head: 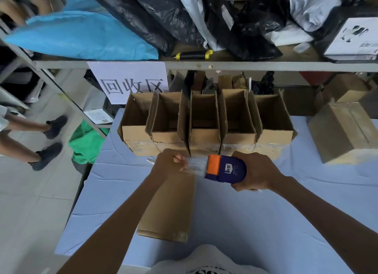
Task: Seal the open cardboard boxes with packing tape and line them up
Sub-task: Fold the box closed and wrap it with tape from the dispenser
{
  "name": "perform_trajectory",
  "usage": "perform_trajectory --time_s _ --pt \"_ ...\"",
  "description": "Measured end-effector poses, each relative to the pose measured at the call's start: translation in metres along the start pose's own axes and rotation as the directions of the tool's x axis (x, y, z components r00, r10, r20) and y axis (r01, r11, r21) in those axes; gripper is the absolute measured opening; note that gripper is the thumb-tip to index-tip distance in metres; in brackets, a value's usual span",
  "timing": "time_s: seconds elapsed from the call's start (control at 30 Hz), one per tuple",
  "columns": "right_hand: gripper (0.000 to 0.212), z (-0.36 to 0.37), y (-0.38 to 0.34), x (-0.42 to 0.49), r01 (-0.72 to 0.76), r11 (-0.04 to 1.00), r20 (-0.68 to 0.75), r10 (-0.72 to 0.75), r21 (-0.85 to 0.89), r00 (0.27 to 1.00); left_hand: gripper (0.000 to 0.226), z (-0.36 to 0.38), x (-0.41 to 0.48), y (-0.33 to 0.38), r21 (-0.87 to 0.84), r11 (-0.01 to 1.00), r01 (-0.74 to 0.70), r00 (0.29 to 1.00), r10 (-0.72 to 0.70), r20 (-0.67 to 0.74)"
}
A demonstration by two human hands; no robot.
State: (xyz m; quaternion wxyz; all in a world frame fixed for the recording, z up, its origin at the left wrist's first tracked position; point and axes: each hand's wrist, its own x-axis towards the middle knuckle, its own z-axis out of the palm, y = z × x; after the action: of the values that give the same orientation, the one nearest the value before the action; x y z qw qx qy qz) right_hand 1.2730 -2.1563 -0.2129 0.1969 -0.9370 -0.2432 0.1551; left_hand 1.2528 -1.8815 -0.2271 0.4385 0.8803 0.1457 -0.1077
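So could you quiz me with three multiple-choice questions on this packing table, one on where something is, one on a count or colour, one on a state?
1. Where does the flat brown cardboard box lie?
A. on the blue tablecloth, in front of the person
B. on the metal shelf
C. on the floor

2. How many open brown cardboard boxes stand in the row at the table's far edge?
A. two
B. five
C. eight

3. What is the right hand doing?
A. resting flat on the table
B. gripping the purple and orange tape dispenser
C. holding scissors

Answers:
1 A: it lies on the blue tablecloth under the left forearm.
2 B: five open tops sit side by side.
3 B: its fingers curl round the dispenser, while the left hand pinches the clear tape strip pulled from it.
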Motion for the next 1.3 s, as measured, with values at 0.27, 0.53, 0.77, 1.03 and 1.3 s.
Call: perform_trajectory --time_s 0.27,0.53,0.77,1.03,1.3 --pt "0.086 0.001 0.006 0.013 -0.017 1.0 0.037 0.018 -0.014 0.999 0.009 0.014 0.007 -0.007 0.051 0.998 0.033 0.999 -0.031 -0.038" --pt "0.086 0.006 0.008 0.018 -0.023 0.999 0.052 0.024 -0.026 0.998 0.011 0.019 0.005 -0.008 0.059 0.998 0.007 0.995 -0.001 -0.102" --pt "0.085 0.007 0.007 0.021 -0.02 0.999 0.062 0.023 -0.038 0.998 0.017 0.021 0.005 -0.008 0.072 0.997 0.015 0.996 -0.008 -0.093" --pt "0.084 0.01 0.006 0.021 -0.024 0.999 0.071 0.027 -0.044 0.997 0.015 0.022 0.005 -0.014 0.076 0.996 0.045 0.996 -0.039 -0.083" --pt "0.083 0.011 0.006 0.022 -0.022 0.999 0.069 0.025 -0.049 0.997 0.007 0.025 -0.005 -0.024 0.199 0.975 -0.1 0.97 0.139 -0.197"
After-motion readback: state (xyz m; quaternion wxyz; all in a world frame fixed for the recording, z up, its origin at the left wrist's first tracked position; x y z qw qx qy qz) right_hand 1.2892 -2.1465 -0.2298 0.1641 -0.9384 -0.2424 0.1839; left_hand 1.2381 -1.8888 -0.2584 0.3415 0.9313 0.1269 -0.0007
